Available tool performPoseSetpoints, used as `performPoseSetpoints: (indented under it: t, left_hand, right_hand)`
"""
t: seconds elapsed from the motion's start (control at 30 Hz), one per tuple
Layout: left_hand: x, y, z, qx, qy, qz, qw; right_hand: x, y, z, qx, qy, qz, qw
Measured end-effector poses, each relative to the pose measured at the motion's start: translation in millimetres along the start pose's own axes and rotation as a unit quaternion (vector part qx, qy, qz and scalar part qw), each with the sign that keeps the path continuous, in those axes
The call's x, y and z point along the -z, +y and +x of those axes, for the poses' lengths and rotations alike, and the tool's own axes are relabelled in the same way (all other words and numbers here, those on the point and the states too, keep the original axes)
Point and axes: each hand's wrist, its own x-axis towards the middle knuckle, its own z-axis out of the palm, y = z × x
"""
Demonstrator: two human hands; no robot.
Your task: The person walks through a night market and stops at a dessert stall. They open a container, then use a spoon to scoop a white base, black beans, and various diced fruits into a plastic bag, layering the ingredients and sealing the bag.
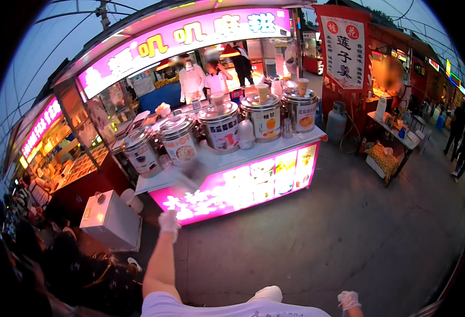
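The gloved left hand [168,221], fingers loosely curled with nothing in them, reaches toward the cart counter [227,158] left of centre, beside the steel drink urns [178,138]. Those look heavy, rigid and slick; lid knobs offer grip. The row runs lower left to upper right. The right hand [348,300], lower right, hangs free

My left hand [168,220]: thin translucent white disposable glove, forearm bare. My right hand [348,300]: same glove. White short-sleeved shirt [232,307], near edge.
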Motion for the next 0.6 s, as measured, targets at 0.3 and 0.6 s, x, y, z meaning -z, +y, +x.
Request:
performPoseSetpoints:
  t: [0.3, 0.6]
  left_hand:
    - [-173.0, 311.7, 207.6, -0.293, 0.359, -0.075, 0.883]
    - [-699.3, 454.7, 182.2, -0.487, -0.197, 0.123, 0.842]
  right_hand:
    - [228.5, 154.6, 172.3, -0.28, 0.171, 0.447, 0.832]
    - [551.3, 161.5, 331.0, -0.118, 0.29, 0.341, 0.886]
